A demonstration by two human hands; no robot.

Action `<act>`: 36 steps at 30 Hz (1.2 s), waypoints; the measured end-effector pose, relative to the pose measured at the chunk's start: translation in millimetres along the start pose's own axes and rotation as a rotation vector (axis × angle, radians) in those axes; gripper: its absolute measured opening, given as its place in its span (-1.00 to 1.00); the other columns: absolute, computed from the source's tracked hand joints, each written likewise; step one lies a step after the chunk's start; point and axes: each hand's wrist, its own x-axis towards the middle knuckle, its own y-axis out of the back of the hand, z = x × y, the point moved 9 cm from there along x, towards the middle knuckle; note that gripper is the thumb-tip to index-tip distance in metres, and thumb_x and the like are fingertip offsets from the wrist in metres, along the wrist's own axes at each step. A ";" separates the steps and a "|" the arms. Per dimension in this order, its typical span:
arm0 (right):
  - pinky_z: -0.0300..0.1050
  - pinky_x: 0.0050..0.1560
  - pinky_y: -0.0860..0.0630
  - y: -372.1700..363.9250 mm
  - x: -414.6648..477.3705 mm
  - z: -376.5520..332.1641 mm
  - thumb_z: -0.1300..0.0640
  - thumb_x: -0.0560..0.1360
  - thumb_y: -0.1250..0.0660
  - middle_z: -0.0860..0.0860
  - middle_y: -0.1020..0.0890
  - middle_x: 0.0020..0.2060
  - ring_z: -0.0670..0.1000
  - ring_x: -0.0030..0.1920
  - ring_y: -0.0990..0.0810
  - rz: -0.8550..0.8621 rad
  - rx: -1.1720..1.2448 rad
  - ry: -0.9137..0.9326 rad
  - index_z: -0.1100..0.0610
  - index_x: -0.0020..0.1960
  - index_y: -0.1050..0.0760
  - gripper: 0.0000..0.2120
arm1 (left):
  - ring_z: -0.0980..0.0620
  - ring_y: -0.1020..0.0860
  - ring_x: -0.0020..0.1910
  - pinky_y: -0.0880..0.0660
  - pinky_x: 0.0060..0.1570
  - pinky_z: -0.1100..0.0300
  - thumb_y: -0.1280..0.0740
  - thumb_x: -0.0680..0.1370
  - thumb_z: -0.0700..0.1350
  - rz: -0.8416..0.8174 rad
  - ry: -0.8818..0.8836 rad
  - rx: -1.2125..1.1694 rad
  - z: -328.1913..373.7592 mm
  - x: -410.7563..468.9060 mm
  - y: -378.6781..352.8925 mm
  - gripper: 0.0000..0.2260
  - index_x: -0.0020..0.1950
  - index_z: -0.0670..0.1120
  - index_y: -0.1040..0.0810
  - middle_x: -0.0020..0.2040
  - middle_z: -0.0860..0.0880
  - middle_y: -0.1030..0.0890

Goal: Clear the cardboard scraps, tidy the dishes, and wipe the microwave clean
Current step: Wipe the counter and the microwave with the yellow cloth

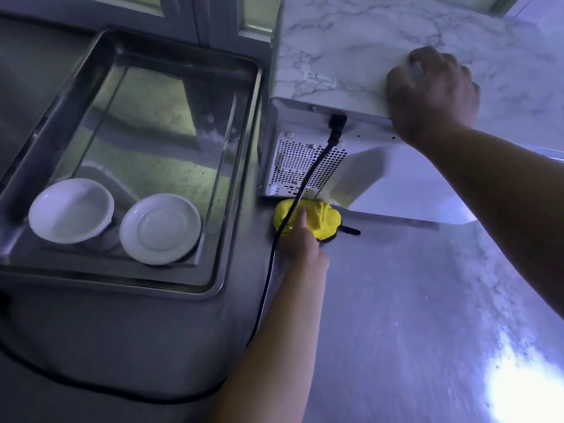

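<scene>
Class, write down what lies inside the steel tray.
A white bowl and a white saucer sit side by side at the near end of the tray. Whatever is beneath each dish is covered and cannot be seen.

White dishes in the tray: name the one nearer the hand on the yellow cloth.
The flat saucer, the right one, is nearer the left hand on the yellow cloth; the deeper bowl sits farther left.
</scene>
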 end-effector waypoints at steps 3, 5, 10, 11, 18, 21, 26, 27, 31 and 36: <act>0.08 0.33 -0.28 0.2 0.4 0.1 -0.14 0.45 -0.04 0.11 -0.54 0.29 0.19 0.32 -0.43 0.002 -0.005 -0.004 0.00 0.33 -0.48 -0.46 | 0.01 -0.58 0.20 -0.53 0.09 0.18 -0.42 0.55 0.03 0.076 0.024 0.055 6.5 -4.5 3.4 -0.66 0.29 -0.04 -0.54 0.25 -0.01 -0.60; 0.08 0.33 -0.29 0.5 1.2 0.2 -0.14 0.44 -0.03 0.11 -0.54 0.30 0.20 0.33 -0.43 0.001 -0.001 -0.008 0.00 0.33 -0.48 -0.45 | 0.12 -0.59 -0.09 -0.47 -0.31 0.32 -0.37 0.60 -0.05 0.090 0.014 0.051 9.9 -4.5 -2.5 -0.91 0.05 -0.02 -0.52 0.02 0.00 -0.62; 0.09 0.34 -0.28 0.6 1.8 0.8 -0.14 0.42 -0.01 0.11 -0.53 0.31 0.20 0.33 -0.43 0.003 0.003 -0.014 0.01 0.34 -0.48 -0.42 | 0.12 -0.48 -0.47 -0.42 -0.42 0.26 -0.31 0.61 -0.16 0.016 0.051 -0.068 15.3 -14.6 -21.9 -0.72 -0.28 -0.01 -0.36 -0.39 0.06 -0.51; 0.08 0.33 -0.28 1.0 1.6 1.1 -0.14 0.42 -0.01 0.11 -0.54 0.30 0.20 0.33 -0.43 0.006 0.004 -0.015 0.01 0.33 -0.49 -0.42 | 0.11 -0.51 -0.43 -0.43 -0.41 0.26 -0.32 0.61 -0.12 0.016 0.057 -0.050 16.6 -20.3 -23.8 -0.75 -0.26 0.00 -0.40 -0.38 0.08 -0.54; 0.07 0.32 -0.29 0.8 3.5 1.1 -0.14 0.43 -0.03 0.10 -0.54 0.29 0.20 0.32 -0.43 0.016 -0.005 -0.003 0.01 0.32 -0.49 -0.44 | 0.05 -0.62 -0.10 -0.55 -0.09 0.15 -0.41 0.54 -0.21 -0.054 -0.192 0.049 28.9 -39.6 -9.6 -0.89 0.00 -0.02 -0.62 -0.14 0.10 -0.68; 0.08 0.31 -0.30 0.5 3.5 1.1 -0.13 0.44 -0.04 0.10 -0.54 0.29 0.20 0.31 -0.44 0.021 -0.004 0.005 0.02 0.33 -0.49 -0.45 | 0.05 -0.63 -0.18 -0.55 -0.34 0.22 -0.37 0.50 -0.36 -0.346 -0.192 0.321 7.9 -54.0 -4.0 -0.65 0.16 0.03 -0.60 -0.14 0.06 -0.68; 0.07 0.31 -0.30 0.2 3.9 3.1 -0.13 0.43 -0.05 0.10 -0.55 0.28 0.20 0.31 -0.44 0.037 0.003 0.004 0.02 0.32 -0.50 -0.45 | 0.09 -0.65 -0.05 -0.59 -0.07 0.23 -0.49 0.31 -0.15 -0.607 -0.114 0.648 -27.0 -74.2 43.6 -0.61 0.12 0.08 -0.65 -0.05 0.09 -0.70; 0.07 0.31 -0.30 0.1 4.0 3.0 -0.13 0.42 -0.05 0.10 -0.55 0.28 0.20 0.31 -0.44 0.037 0.003 0.004 0.02 0.31 -0.50 -0.45 | 0.01 -0.66 0.01 -0.60 0.03 0.12 -0.49 0.30 -0.12 -0.584 -0.100 0.647 -27.5 -75.9 54.2 -0.61 0.12 0.07 -0.65 -0.02 0.03 -0.70; 0.07 0.31 -0.31 3.1 1.7 3.3 -0.11 0.43 -0.06 0.11 -0.56 0.26 0.20 0.29 -0.45 0.046 0.005 0.003 0.04 0.30 -0.51 -0.46 | -0.11 -0.65 0.08 -0.59 0.14 -0.02 -0.46 0.34 -0.12 -0.489 -0.073 0.624 -28.8 -75.5 77.2 -0.64 0.14 -0.04 -0.62 0.02 -0.07 -0.70; 0.05 0.25 -0.34 6.2 1.0 2.1 -0.09 0.44 -0.04 0.14 -0.57 0.21 0.21 0.24 -0.47 0.056 -0.020 0.000 0.09 0.23 -0.53 -0.49 | 0.07 -0.67 0.00 -0.58 -0.08 0.24 -0.47 0.48 -0.17 -0.514 -0.211 0.665 -9.7 -87.6 55.8 -0.77 0.11 0.03 -0.65 0.01 0.00 -0.71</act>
